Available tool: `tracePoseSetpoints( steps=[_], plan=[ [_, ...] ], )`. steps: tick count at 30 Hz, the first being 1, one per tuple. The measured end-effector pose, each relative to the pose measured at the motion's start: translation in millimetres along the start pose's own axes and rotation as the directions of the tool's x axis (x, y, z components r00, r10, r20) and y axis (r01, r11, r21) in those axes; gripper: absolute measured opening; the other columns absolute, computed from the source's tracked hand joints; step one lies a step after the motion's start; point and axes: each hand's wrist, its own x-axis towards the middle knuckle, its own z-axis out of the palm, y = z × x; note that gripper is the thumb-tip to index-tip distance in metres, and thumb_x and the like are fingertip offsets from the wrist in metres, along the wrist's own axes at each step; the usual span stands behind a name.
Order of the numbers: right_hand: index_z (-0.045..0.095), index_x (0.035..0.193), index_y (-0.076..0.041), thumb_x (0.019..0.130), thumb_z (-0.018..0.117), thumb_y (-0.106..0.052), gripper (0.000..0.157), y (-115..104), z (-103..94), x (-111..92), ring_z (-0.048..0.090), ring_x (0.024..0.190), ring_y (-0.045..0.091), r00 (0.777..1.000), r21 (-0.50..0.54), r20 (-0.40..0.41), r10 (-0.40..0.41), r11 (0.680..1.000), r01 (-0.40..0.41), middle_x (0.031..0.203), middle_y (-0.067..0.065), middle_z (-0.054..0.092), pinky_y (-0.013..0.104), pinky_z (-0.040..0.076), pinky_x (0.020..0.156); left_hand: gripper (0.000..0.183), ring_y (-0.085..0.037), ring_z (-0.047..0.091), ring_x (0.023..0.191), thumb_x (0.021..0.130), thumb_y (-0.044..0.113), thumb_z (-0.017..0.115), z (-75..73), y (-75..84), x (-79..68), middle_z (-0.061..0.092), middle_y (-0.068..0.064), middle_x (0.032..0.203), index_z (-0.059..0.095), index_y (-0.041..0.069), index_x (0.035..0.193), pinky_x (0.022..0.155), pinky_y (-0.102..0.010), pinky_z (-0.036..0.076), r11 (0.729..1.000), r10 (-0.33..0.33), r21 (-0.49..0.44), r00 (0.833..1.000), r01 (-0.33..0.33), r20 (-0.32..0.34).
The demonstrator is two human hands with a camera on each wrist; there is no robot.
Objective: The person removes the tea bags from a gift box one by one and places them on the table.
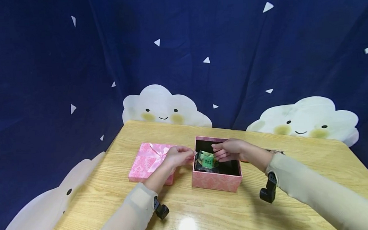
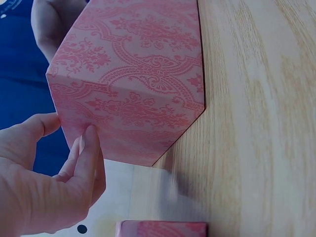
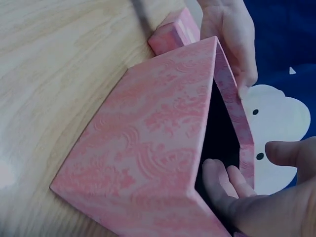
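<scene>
A pink patterned gift box stands uncovered on the table, its inside black. My left hand pinches the rim of its left wall; in the left wrist view, the thumb is at the edge and the left fingers lie against the outer side. My right hand reaches over the right part of the box with its fingers dipping inside. In the right wrist view the right thumb stands apart from the fingers, nothing visible between them. A packet with a green label lies inside the box, near the right fingertips.
Left of the box lies its pink lid with a ribbon bow, partly behind the left hand. A dark and orange item shows behind the right forearm. The wooden table meets a dark blue curtain with cloud shapes.
</scene>
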Motion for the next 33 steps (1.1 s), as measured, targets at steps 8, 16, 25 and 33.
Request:
tracePoseSetpoints(
  steps=[8, 16, 25, 33],
  plan=[
    [0.055, 0.111, -0.001, 0.101, 0.045, -0.025, 0.028, -2, 5.6, 12, 0.067, 0.073, 0.008, 0.995, 0.076, -0.016, 0.1, 0.992, -0.098, 0.072, -0.003, 0.069, 0.025, 0.06, 0.085, 0.021, -0.006, 0.065, 0.072, 0.083, 0.01, 0.067, -0.1, -1.6, 0.5, 0.07, -0.005, 0.087, 0.066, -0.003, 0.1, 0.077, -0.026, 0.062, 1.0, -0.002, 0.025, 1.0, 0.001, 0.004],
    [0.052, 0.117, 0.0, 0.097, 0.052, -0.036, 0.042, 2, -0.3, 26, 0.063, 0.087, 0.017, 0.982, 0.025, -0.054, 0.18, 0.983, -0.179, 0.082, 0.001, 0.063, 0.038, 0.051, 0.105, 0.021, -0.006, 0.065, 0.071, 0.083, 0.008, 0.067, 0.0, -1.1, -0.6, 0.072, -0.009, 0.089, 0.065, -0.005, 0.1, 0.08, -0.03, 0.062, 1.0, 0.002, 0.017, 1.0, -0.002, 0.001],
    [0.046, 0.117, -0.001, 0.096, 0.047, -0.017, 0.027, 0, 10.8, 27, 0.055, 0.082, 0.016, 0.962, 0.039, -0.158, 0.223, 0.975, -0.219, 0.094, 0.007, 0.051, 0.037, 0.049, 0.103, 0.02, -0.007, 0.066, 0.072, 0.084, 0.008, 0.067, 1.2, 0.1, -0.3, 0.072, -0.011, 0.092, 0.065, -0.004, 0.1, 0.077, -0.025, 0.062, 1.0, 0.008, 0.015, 1.0, -0.008, 0.0],
    [0.039, 0.13, 0.001, 0.095, 0.05, -0.019, 0.042, 4, 15.0, 28, 0.049, 0.1, 0.026, 0.955, 0.07, -0.189, 0.23, 0.973, -0.221, 0.118, 0.016, 0.044, 0.043, 0.043, 0.113, 0.022, -0.007, 0.067, 0.074, 0.084, 0.009, 0.067, -0.2, 0.0, 0.3, 0.073, -0.015, 0.098, 0.065, -0.004, 0.101, 0.078, -0.026, 0.062, 1.0, 0.006, 0.026, 1.0, -0.005, -0.001]
  ],
)
